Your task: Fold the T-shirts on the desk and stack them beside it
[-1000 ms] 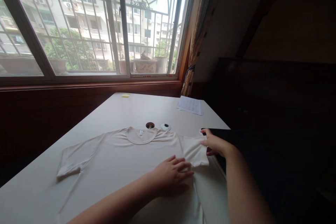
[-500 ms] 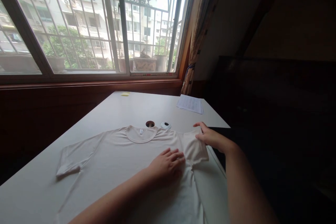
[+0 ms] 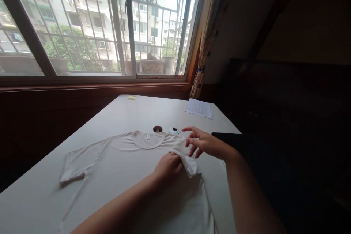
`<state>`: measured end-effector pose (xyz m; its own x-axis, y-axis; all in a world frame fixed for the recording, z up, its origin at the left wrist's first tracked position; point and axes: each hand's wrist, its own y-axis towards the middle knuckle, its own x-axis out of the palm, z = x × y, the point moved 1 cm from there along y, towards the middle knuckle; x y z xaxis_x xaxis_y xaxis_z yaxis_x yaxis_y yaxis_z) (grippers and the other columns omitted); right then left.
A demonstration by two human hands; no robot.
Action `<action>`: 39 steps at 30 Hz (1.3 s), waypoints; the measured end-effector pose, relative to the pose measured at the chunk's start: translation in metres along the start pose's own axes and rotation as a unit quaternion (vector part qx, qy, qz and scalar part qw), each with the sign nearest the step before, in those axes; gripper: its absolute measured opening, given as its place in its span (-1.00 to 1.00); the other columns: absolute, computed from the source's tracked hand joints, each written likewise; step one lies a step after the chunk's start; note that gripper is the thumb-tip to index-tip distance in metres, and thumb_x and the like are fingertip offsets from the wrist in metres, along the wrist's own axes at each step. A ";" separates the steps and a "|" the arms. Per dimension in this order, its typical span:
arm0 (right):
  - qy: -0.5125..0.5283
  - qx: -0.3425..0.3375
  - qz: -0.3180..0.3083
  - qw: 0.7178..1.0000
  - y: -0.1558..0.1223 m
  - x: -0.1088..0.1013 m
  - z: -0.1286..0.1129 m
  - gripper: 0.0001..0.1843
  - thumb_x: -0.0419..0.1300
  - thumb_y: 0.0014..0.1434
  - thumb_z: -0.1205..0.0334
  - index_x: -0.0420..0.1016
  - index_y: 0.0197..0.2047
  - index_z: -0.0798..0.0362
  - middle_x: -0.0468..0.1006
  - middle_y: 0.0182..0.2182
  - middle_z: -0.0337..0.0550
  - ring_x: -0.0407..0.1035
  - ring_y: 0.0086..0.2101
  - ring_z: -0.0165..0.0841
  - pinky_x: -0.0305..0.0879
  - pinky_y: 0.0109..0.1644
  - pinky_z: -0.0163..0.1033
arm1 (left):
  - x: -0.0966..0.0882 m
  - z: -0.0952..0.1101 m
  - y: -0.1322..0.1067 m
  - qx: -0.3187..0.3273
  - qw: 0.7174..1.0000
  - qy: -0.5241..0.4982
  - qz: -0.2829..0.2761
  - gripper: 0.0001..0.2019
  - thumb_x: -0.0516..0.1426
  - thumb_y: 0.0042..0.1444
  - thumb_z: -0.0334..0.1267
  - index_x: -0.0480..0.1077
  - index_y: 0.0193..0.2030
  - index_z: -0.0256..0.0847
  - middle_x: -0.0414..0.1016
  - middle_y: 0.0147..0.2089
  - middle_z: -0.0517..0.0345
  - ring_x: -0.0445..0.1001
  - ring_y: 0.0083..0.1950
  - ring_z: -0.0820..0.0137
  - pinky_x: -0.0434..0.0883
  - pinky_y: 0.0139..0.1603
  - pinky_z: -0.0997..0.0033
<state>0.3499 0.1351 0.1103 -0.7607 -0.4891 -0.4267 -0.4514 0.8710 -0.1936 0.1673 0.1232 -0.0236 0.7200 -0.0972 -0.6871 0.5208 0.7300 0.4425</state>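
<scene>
A white short-sleeved T-shirt (image 3: 123,172) lies spread out, its neckline with a small label towards the window. My left hand (image 3: 167,166) rests on the shirt's chest near the right-hand sleeve. That sleeve (image 3: 189,163) is folded inwards and its edge covers my left fingertips, so their grip is hidden. Just beside the fold, my right hand (image 3: 199,142) is open, its fingers apart and bent over the shoulder cloth. The other sleeve (image 3: 75,164) lies flat, stretched out to the left.
The shirt lies on a white table (image 3: 153,108). Behind its collar are a round hole (image 3: 157,129) and a white ring-shaped cover (image 3: 174,131). Paper sheets (image 3: 199,108) and a yellow note (image 3: 131,97) lie farther back. A barred window and a tied curtain (image 3: 197,80) stand beyond.
The right-hand sleeve, stretched outwards before, is now folded in over my left fingers. My right hand has moved left, and its fingers have come off the sleeve's outer end.
</scene>
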 end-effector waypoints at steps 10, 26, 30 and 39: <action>-0.165 0.127 0.121 0.971 0.035 -0.018 0.078 -0.87 0.16 0.25 0.28 0.44 -0.13 0.09 0.57 -0.39 -0.15 0.50 -0.49 -0.38 0.29 -0.51 -0.37 | -0.006 -0.019 -0.001 -0.124 0.972 -0.105 0.170 -0.68 0.11 0.26 -0.30 0.27 0.14 -0.10 0.24 0.14 -0.01 0.52 -0.13 0.38 0.53 -0.06 0.28; -0.160 0.109 0.123 0.973 0.062 -0.004 0.121 -0.73 0.15 0.31 0.08 0.36 0.00 0.02 0.57 -0.43 -0.25 0.41 -0.52 -0.40 0.25 -0.38 -0.31 | -0.005 -0.007 0.000 -0.025 0.988 -0.099 0.119 -0.80 0.12 0.14 -0.53 0.50 -0.20 -0.19 0.40 -0.22 0.12 0.40 -0.30 0.41 0.39 -0.27 0.45; -0.137 0.108 0.108 0.979 0.063 -0.002 0.125 -0.59 0.20 0.26 0.01 0.30 0.08 0.02 0.52 -0.42 -0.27 0.35 -0.55 -0.41 0.22 -0.45 -0.32 | -0.010 0.004 -0.003 -0.008 0.985 -0.075 0.152 -0.80 0.10 0.16 -0.52 0.46 -0.20 -0.17 0.39 -0.23 0.14 0.39 -0.31 0.42 0.36 -0.25 0.45; -0.119 0.069 0.089 0.987 0.062 -0.002 0.121 -0.38 0.23 0.24 -0.07 0.24 0.27 0.00 0.47 -0.36 -0.28 0.32 -0.49 -0.42 0.27 -0.37 -0.32 | -0.015 0.018 -0.009 0.044 0.984 -0.057 0.160 -0.78 0.06 0.09 -0.52 0.43 -0.23 -0.16 0.40 -0.33 0.18 0.34 -0.43 0.47 0.30 -0.37 0.50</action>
<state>0.3801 0.1951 -0.0078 -0.6842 -0.3184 -0.6562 -0.2412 0.9478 -0.2084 0.1596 0.1054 -0.0066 0.8981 0.0498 -0.4370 0.2922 0.6751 0.6774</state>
